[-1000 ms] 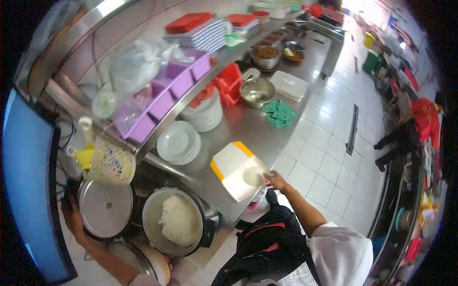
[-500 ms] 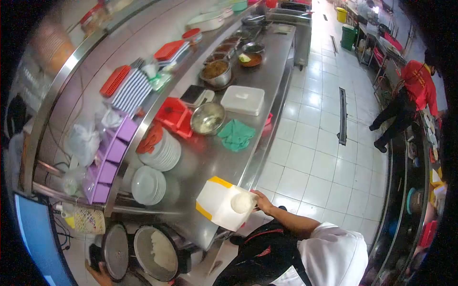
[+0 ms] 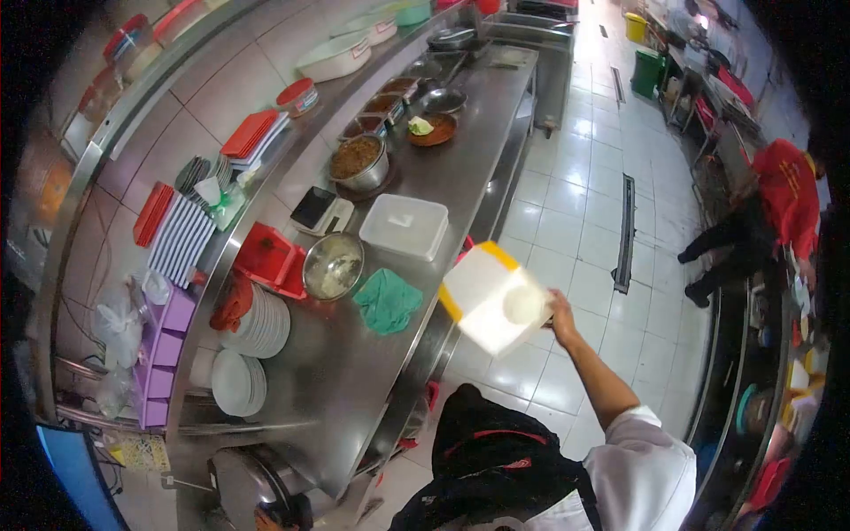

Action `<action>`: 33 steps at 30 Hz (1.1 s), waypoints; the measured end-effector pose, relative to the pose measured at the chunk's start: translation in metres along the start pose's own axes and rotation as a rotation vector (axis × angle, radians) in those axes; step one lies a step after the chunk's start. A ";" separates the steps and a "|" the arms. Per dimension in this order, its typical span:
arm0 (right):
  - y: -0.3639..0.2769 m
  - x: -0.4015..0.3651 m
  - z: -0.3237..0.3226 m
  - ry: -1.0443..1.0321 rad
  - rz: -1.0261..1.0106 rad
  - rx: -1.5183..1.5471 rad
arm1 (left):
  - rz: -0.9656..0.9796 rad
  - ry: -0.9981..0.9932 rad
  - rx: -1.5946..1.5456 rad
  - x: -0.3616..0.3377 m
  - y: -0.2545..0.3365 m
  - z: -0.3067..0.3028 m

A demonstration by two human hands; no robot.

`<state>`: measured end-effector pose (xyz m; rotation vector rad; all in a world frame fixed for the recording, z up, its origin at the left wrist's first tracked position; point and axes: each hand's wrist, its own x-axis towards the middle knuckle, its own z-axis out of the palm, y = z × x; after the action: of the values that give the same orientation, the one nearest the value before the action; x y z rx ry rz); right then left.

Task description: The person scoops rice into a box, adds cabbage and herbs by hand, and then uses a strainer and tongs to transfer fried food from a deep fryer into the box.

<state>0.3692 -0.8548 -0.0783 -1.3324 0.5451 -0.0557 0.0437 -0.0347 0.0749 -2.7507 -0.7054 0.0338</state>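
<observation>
The right hand (image 3: 560, 317) pinches the paper (image 3: 482, 288) by its side, and the rice (image 3: 524, 305) on it is now past the table (image 3: 310, 389), over the floor (image 3: 567, 363), but I can't tell about the left hand's fingers.

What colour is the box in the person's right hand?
The box is white with yellow-orange bands at its edge, best seen in the head view.

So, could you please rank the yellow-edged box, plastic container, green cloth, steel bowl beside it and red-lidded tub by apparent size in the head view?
Yellow-edged box
Plastic container
Green cloth and steel bowl, too alike to rank
Red-lidded tub
</observation>
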 end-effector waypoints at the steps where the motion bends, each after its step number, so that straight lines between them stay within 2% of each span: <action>1: -0.013 0.032 -0.005 0.010 -0.011 0.000 | 0.000 0.030 -0.101 0.000 0.029 -0.019; 5: -0.066 0.153 -0.003 -0.013 -0.114 0.004 | -0.004 0.141 -0.357 0.007 0.156 -0.076; 10: -0.105 0.299 0.023 -0.067 -0.158 0.057 | 0.058 0.061 -0.617 0.039 0.367 -0.099; 14: -0.132 0.392 0.048 -0.169 -0.089 -0.030 | 0.108 -0.187 -0.823 0.067 0.528 -0.104; 17: -0.139 0.438 0.063 -0.296 -0.040 -0.092 | 0.113 -0.422 -0.974 0.078 0.619 -0.114; 21: -0.079 0.519 0.071 -0.478 0.009 -0.075 | 0.083 -0.680 -1.159 0.090 0.707 -0.122; 22: -0.100 0.526 0.079 -0.539 0.086 -0.328 | 0.065 -0.734 -1.199 0.096 0.728 -0.124; 24: -0.135 0.530 0.091 -0.623 -0.753 -1.138 | 0.018 -0.805 -1.275 0.105 0.764 -0.127; 27: -0.198 0.534 0.118 -0.670 -0.352 -1.283 | -0.064 -0.860 -1.353 0.120 0.809 -0.135; 30: -0.250 0.653 0.138 -1.464 -0.770 -1.368 | -0.152 -0.866 -1.439 0.138 0.842 -0.136; 31: -0.312 0.669 0.161 -1.408 -0.456 -1.087 | -0.203 -0.861 -1.482 0.142 0.849 -0.134; 32: -0.427 0.655 0.200 -1.326 -0.559 -1.201 | -0.302 -0.836 -1.592 0.141 0.854 -0.128; 33: -0.493 0.669 0.221 -1.205 -0.833 -1.065 | -0.466 -0.743 -1.858 0.163 0.873 -0.162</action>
<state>1.1749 -1.0097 0.1793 -2.1943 -1.1882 0.3894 0.6100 -0.7316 -0.0187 -3.9798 -2.6174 0.5918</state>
